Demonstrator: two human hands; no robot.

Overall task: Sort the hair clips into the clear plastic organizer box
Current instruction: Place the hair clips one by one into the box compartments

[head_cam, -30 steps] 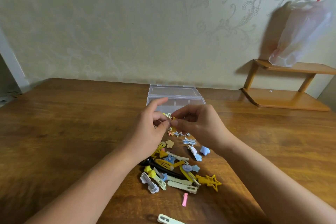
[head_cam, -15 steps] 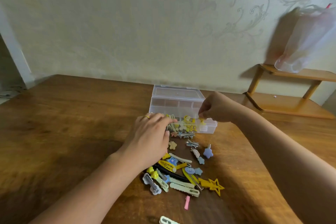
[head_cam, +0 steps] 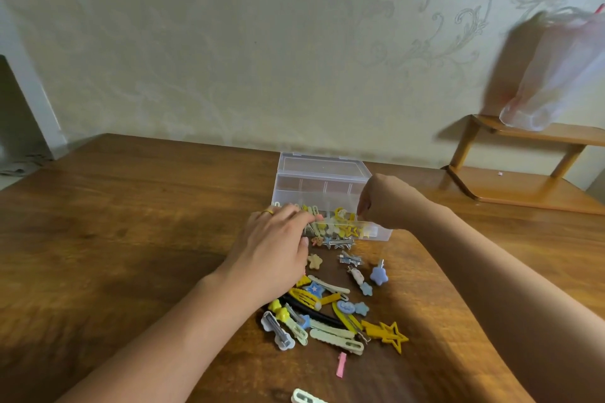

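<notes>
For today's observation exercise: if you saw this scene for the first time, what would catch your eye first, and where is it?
First the bright heap of hair clips on the wooden table, with a yellow star clip at its right edge. Behind the heap stands the clear organizer box, lid open, with yellow clips in its near compartments. The left hand rests at the box's front and the right hand reaches over its right end.

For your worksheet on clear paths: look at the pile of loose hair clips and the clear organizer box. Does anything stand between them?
Only the left hand, which lies flat between the loose clips and the organizer box, its fingers against the box's near front. To its right, bare table separates pile from box. The right hand is at the box's right end.
</notes>
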